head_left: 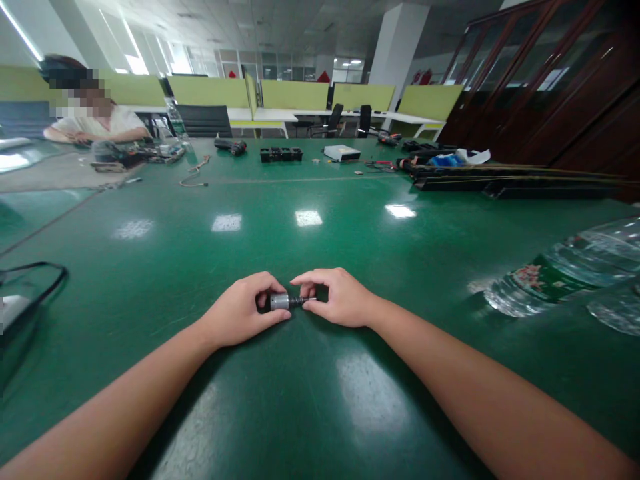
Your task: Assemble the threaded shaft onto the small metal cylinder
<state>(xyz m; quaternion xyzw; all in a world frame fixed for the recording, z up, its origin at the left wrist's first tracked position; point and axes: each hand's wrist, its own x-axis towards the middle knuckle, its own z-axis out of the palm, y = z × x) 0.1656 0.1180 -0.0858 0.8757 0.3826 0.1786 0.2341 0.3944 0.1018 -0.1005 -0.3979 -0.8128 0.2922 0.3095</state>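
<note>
A small silver cylinder (pixel 280 302) with a dark, spring-like shaft (pixel 297 301) lies sideways just above or on the green table (pixel 310 253). My left hand (pixel 247 308) holds the cylinder between thumb and fingers, its body partly covered by them. On the other side my right hand (pixel 343 298) curves round the thin metal tip of the shaft. Its thumb is at the tip, and the forefinger arches above with a gap. Whether the right fingers press on the tip is hard to make out.
Large water bottles (pixel 555 273) lie at the right. A black cable (pixel 50 267) is at the left edge. Along the far side are a power drill (pixel 231 145), a black part (pixel 281 155), a silver box (pixel 342 153) and long black rails (pixel 500 179). A person (pixel 100 120) sits far left.
</note>
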